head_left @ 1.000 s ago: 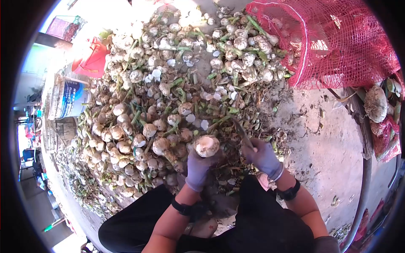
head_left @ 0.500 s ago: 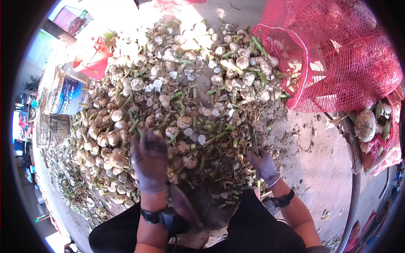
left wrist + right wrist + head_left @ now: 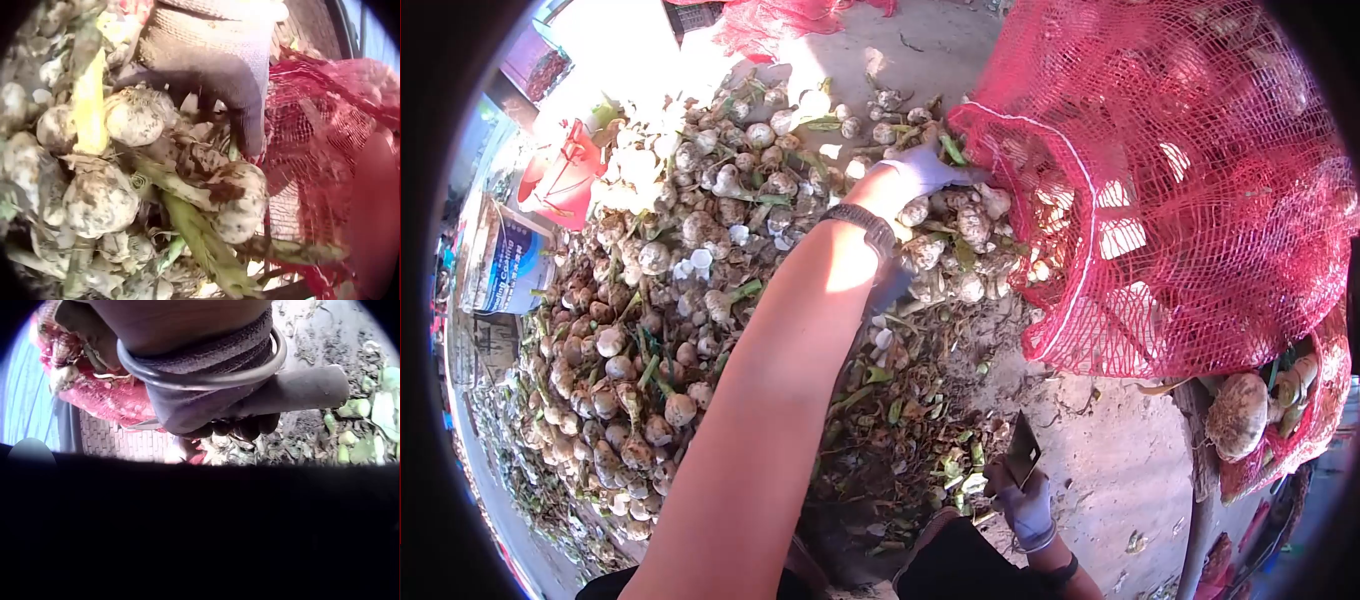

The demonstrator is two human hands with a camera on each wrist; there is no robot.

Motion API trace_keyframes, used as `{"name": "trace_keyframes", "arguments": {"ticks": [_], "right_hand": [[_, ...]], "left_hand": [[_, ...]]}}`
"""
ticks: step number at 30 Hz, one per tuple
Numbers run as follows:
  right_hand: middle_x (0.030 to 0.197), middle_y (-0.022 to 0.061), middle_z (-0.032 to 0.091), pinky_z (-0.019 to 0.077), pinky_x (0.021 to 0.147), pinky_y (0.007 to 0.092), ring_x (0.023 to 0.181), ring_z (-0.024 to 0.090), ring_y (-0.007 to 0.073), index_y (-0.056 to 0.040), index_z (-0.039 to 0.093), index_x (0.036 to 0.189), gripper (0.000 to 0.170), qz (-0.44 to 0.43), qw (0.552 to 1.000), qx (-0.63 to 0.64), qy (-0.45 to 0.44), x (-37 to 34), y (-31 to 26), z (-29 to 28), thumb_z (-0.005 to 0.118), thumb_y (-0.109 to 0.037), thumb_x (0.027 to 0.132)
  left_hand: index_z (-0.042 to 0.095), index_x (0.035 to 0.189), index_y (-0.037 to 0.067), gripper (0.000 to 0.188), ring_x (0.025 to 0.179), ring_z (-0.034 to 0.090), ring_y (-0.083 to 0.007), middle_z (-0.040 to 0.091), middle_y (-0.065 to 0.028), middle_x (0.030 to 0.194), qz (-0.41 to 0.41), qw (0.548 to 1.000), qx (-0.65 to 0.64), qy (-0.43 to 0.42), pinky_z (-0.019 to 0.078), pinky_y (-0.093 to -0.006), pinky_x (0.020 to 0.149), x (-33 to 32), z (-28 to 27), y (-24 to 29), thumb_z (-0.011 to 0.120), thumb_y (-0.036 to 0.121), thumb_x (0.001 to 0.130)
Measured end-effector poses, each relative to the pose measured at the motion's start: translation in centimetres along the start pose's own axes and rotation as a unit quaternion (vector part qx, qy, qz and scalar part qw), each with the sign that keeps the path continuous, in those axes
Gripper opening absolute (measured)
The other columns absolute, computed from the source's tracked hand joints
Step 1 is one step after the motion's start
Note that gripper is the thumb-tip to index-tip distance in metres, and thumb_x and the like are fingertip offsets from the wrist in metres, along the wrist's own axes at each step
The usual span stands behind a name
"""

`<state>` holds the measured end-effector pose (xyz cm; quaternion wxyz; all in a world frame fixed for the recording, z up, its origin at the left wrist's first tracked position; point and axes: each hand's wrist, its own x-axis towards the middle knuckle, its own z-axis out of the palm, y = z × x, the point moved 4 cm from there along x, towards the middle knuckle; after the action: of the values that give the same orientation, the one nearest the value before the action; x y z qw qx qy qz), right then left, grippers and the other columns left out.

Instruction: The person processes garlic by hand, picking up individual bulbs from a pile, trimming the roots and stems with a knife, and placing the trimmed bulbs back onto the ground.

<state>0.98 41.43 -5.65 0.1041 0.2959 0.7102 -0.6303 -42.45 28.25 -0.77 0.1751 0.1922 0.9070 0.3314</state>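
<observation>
My left hand (image 3: pixel 925 172), in a pale glove with dark, dirty fingers, reaches far forward over untrimmed garlic bulbs (image 3: pixel 975 225) beside the mouth of a red mesh bag. In the left wrist view its bent fingers (image 3: pixel 250 128) spread over the heap, close above a dirty garlic bulb (image 3: pixel 234 200) with its stalk; another bulb (image 3: pixel 134 119) lies right under the knuckles. My right hand (image 3: pixel 1028 512), gloved too, grips a knife (image 3: pixel 1023 448) low by the right knee, blade pointing up and away. The knife handle (image 3: pixel 309 390) sticks out of the fist in the right wrist view.
A large red mesh bag (image 3: pixel 1200 240) fills the right side. Trimmed bulbs (image 3: pixel 615 400) are heaped on the left, near a coating bucket (image 3: pixel 515 262) and a red container (image 3: pixel 562 178). Cut stalks and peelings (image 3: pixel 900 430) litter the floor between. A metal bar (image 3: pixel 1197 530) runs along the right.
My left hand held a pale bulb, then was blurred and without it over the left heap, and now stretches to the bulbs by the mesh bag. The right hand keeps the knife, lower now. The view has shifted.
</observation>
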Motion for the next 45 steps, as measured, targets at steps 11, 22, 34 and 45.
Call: {"name": "trace_keyframes", "arguments": {"ticks": [11, 22, 34, 45], "right_hand": [[0.091, 0.0136, 0.066, 0.0492, 0.070, 0.0331, 0.079, 0.063, 0.0215, 0.0009, 0.064, 0.090, 0.011, -0.100, 0.976, -0.108, 0.161, 5.5, -0.9, -3.6, 0.061, -0.009, 0.086], [0.074, 0.0027, 0.062, 0.0459, 0.053, 0.0254, 0.059, 0.055, 0.0081, 0.0003, 0.064, 0.111, 0.027, -0.012, 0.991, -0.066, 0.117, 4.6, 2.1, -3.0, 0.059, -0.016, 0.090], [0.079, 0.0004, 0.060, 0.0407, 0.056, 0.0226, 0.062, 0.051, 0.0075, 0.0004, 0.061, 0.112, 0.022, -0.115, 0.975, 0.081, 0.169, 2.8, 0.4, -1.3, 0.056, -0.005, 0.091], [0.101, 0.0114, 0.059, 0.0501, 0.067, 0.0410, 0.082, 0.064, 0.0306, -0.0020, 0.056, 0.090, 0.036, -0.339, 0.896, -0.285, -0.024, -0.8, -8.9, 4.7, 0.069, -0.010, 0.057]], "left_hand": [[0.061, 0.125, 0.022, 0.044, 0.130, 0.041, -0.0322, 0.051, -0.0067, 0.136, 0.074, 0.974, 0.181, -0.113, 0.0383, -0.0491, 0.106, -11.1, 11.1, 1.7, 0.060, 0.042, 0.086], [0.062, 0.117, 0.013, 0.047, 0.116, 0.053, -0.0332, 0.057, -0.0092, 0.126, 0.133, 0.990, -0.039, 0.005, 0.0439, -0.0483, 0.096, -28.8, 14.2, 3.4, 0.072, 0.033, 0.076], [0.043, 0.136, 0.014, 0.062, 0.117, 0.053, -0.0408, 0.054, -0.0261, 0.124, -0.129, 0.970, 0.207, 0.003, 0.0455, -0.0445, 0.096, -13.3, 8.9, -12.6, 0.068, 0.023, 0.081], [0.036, 0.137, 0.003, 0.081, 0.118, 0.054, -0.0259, 0.055, -0.0162, 0.125, 0.104, 0.941, -0.307, 0.096, 0.0427, -0.0370, 0.100, -33.0, 6.8, 0.2, 0.081, 0.015, 0.070]]}}
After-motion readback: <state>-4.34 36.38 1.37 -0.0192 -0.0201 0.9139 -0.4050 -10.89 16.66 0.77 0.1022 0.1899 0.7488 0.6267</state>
